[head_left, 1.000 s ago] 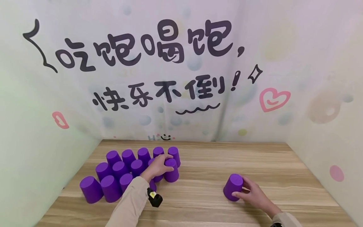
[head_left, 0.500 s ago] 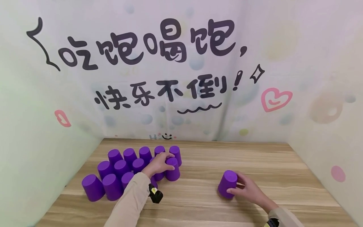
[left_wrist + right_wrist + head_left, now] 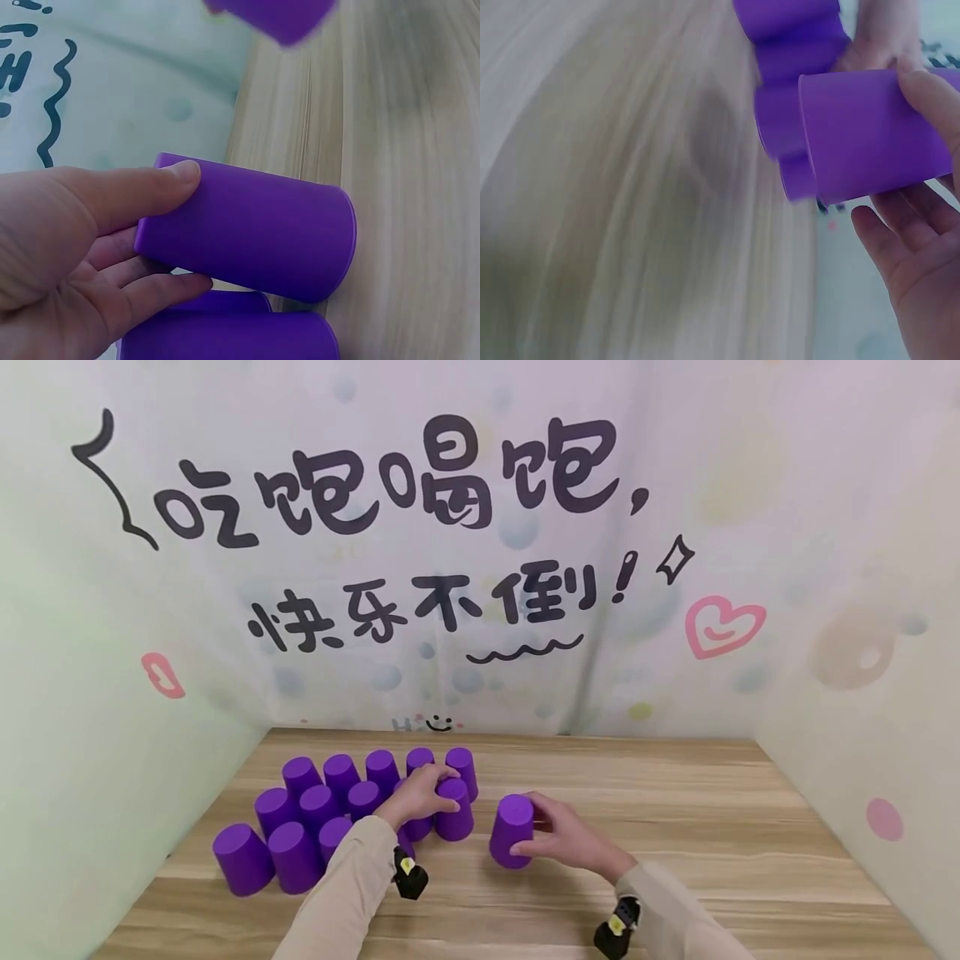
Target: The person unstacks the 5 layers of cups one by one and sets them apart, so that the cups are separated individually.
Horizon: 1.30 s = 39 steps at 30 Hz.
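Note:
Upside-down purple cups [image 3: 294,860] stand in several rows on the left half of the wooden table. My left hand [image 3: 417,797] grips the cup [image 3: 456,818] at the right end of the middle row. In the left wrist view, the thumb lies along that cup [image 3: 255,229] near its narrow base, with fingers on the other side. My right hand [image 3: 573,839] holds another purple cup [image 3: 510,839], base up, a short way right of the rows. The right wrist view shows thumb and fingers on opposite sides of this cup [image 3: 877,135]. My left forearm hides part of the front row.
The wood-grain table [image 3: 675,793] reaches back to a white wall sheet [image 3: 510,693] with dark lettering. Side sheets [image 3: 862,710] border it left and right. A black wrist camera [image 3: 618,927] sits at my right cuff, and another [image 3: 410,872] at my left.
My right hand has carried its cup leftward across the table, closer to the rows. The left hand stays on its cup, which has not visibly moved.

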Each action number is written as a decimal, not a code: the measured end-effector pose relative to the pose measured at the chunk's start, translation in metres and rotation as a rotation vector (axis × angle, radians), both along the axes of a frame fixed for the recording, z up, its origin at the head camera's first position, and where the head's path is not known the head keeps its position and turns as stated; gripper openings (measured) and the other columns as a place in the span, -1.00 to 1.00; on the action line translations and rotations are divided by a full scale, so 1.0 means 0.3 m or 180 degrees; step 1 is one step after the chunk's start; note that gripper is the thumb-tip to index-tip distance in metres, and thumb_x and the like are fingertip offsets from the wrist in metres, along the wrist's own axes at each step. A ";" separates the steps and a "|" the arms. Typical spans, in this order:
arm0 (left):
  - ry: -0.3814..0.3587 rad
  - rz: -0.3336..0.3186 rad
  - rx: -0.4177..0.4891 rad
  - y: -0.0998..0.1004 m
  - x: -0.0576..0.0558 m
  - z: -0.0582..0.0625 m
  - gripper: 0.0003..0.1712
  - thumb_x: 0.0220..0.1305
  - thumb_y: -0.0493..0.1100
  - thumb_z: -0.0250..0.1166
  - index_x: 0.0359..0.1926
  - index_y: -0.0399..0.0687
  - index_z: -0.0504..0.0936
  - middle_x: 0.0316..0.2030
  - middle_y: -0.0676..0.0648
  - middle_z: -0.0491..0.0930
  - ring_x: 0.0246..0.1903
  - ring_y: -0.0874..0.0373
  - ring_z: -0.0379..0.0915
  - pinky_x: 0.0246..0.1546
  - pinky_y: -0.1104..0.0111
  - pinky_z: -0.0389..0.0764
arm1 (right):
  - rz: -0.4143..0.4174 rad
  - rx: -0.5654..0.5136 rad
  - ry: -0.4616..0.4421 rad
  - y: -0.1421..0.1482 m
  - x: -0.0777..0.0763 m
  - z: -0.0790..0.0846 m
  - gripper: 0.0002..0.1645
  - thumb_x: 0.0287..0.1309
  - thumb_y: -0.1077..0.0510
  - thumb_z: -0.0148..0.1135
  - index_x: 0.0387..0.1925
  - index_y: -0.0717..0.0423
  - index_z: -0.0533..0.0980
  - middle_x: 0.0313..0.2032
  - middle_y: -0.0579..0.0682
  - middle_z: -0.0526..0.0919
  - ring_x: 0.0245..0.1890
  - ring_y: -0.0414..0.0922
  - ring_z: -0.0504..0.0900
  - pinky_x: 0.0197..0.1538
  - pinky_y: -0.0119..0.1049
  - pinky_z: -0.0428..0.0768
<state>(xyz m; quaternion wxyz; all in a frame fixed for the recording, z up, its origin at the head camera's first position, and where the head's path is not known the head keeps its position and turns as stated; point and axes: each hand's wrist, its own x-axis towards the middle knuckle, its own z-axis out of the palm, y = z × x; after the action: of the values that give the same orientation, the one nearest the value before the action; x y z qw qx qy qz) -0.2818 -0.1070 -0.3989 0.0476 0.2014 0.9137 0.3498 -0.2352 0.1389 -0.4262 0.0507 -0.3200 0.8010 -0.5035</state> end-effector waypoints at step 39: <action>0.0145 -0.0140 -0.0120 -0.007 -0.010 -0.006 -0.54 -0.07 -0.29 0.36 -0.07 -0.31 0.50 -0.18 -0.20 0.53 -0.17 -0.03 0.44 -0.13 0.16 0.46 | -0.0241 0.0080 0.0128 -0.324 -0.014 -0.149 -0.42 -0.19 0.10 0.40 -0.10 0.23 0.40 -0.16 0.08 0.51 -0.22 -0.13 0.56 -0.18 -0.46 0.53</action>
<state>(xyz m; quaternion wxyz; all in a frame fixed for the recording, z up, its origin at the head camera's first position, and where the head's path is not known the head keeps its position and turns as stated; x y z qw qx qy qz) -0.2849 -0.1089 -0.4007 0.0382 0.2284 0.9163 0.3268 -0.2394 0.0418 -0.4708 0.0195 -0.2989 0.8196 -0.4884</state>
